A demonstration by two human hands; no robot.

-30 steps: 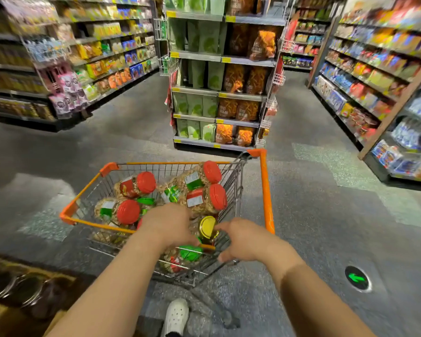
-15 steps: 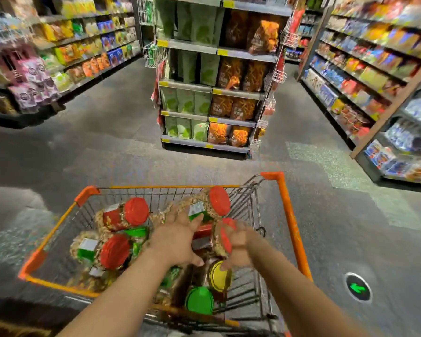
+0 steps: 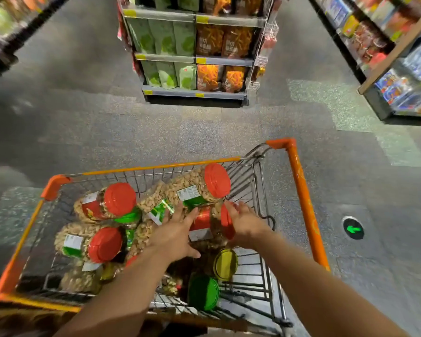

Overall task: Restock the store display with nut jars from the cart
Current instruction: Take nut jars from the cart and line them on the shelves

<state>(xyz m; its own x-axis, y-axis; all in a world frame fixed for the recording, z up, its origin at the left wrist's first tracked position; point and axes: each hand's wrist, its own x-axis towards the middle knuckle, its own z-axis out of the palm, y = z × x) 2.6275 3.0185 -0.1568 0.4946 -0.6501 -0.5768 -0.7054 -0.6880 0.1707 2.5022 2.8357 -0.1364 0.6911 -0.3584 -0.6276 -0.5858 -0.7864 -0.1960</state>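
Note:
An orange-rimmed wire cart (image 3: 301,190) stands in front of me, holding several clear nut jars lying on their sides, most with red lids. My left hand (image 3: 175,234) lies with straight, spread fingers on the body of a red-lidded jar with a red label (image 3: 204,226) in the middle of the cart. My right hand (image 3: 246,222) touches that jar's lid end with its fingers extended. Another red-lidded jar (image 3: 202,186) lies just beyond it. A green-lidded jar (image 3: 203,291) and a yellow-lidded jar (image 3: 225,263) lie nearer me.
A shelf end (image 3: 195,57) with green and orange snack bags stands straight ahead across the grey floor. Stocked shelving (image 3: 387,45) runs along the right aisle. A green arrow marker (image 3: 353,229) is set in the floor right of the cart.
Both hands have left the cart handle and reached forward into the basket onto the red-labelled jar. The view has tilted down and closer to the cart.

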